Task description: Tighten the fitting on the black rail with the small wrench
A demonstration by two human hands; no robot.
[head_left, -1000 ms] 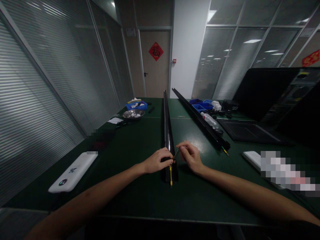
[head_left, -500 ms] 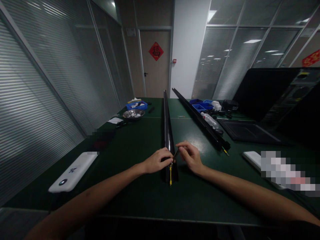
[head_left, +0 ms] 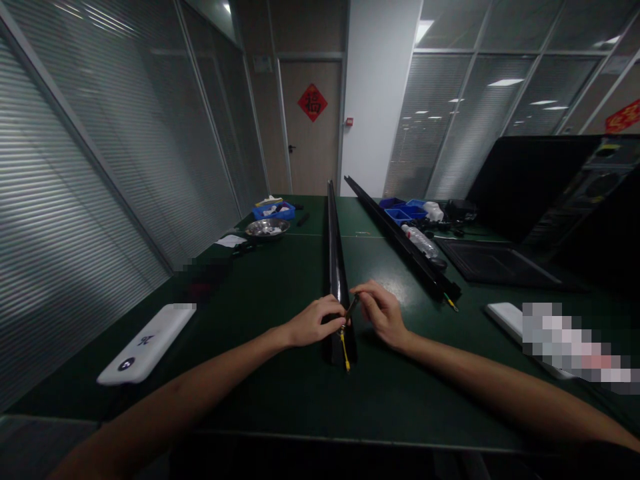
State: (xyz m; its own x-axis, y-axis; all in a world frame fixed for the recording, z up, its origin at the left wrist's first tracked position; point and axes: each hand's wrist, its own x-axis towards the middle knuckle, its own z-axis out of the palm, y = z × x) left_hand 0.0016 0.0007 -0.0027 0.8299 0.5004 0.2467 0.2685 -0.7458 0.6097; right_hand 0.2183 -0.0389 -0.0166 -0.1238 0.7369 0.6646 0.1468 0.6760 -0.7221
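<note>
A long black metal rail (head_left: pixel 336 260) runs away from me along the green table. My left hand (head_left: pixel 316 322) is closed over the near part of the rail, its fingertips by the spot where a short yellow wire (head_left: pixel 345 350) is attached. Between the thumb and fingers of my right hand (head_left: pixel 383 313) is a slim metal wrench (head_left: pixel 353 306), tilted, its lower end at the rail beside my left fingertips. What the wrench's tip touches is too small and partly hidden. The wire's free end hangs toward me over the rail's near end.
A second black rail (head_left: pixel 400 243) lies to the right, with a green-yellow wire (head_left: pixel 451 303). Beyond it are blue bins (head_left: pixel 399 215), a plastic bottle (head_left: pixel 420 240) and a black panel (head_left: pixel 505 262). A metal bowl (head_left: pixel 267 229) stands far left; a white device (head_left: pixel 147 343) lies nearer.
The yellow wire's free end has swung slightly to the right. The wrench has turned a little in my right fingers; my left hand stays in place.
</note>
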